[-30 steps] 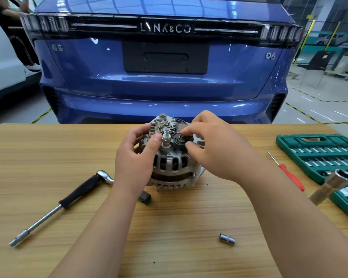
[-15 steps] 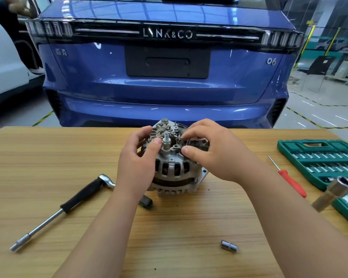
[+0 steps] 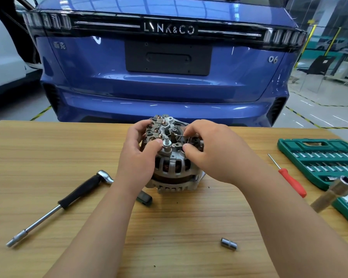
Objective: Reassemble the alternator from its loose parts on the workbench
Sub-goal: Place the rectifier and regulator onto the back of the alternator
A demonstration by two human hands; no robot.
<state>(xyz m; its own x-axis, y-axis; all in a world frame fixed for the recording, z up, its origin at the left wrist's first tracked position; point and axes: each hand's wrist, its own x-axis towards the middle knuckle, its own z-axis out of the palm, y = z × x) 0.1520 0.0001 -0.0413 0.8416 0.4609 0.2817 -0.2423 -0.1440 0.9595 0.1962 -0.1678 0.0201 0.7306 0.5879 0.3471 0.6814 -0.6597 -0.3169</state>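
- The alternator point(image 3: 173, 167) stands near the middle of the bench point(image 3: 48, 157), rear face up, with its ribbed case resting on the wood.
- The left hand point(image 3: 137, 157) grips its left side. The fingers curl over the rear rim and the thumb presses just beside the threaded stud point(image 3: 166, 141).
- The right hand point(image 3: 209, 153) works at the right of the rear face. Its thumb and forefinger are drawn narrow, pinching a small part point(image 3: 179, 135) that shows as a thin metal sliver at the fingertip. It is too small to tell what it is.
- The step in hand looks like seating that part among the rear-face fittings by feel, while the left hand steadies the body.
- The next move probably calls for lining the part up with its seat and pressing it down square, without letting the body rock.
- Fastening would then need a tool. The ratchet point(image 3: 84, 189) lies to the left, a loose socket point(image 3: 228, 244) near the front edge, and the screwdriver point(image 3: 291, 181) and socket case point(image 3: 319, 149) to the right.
- One hand must let go to reach any of them.
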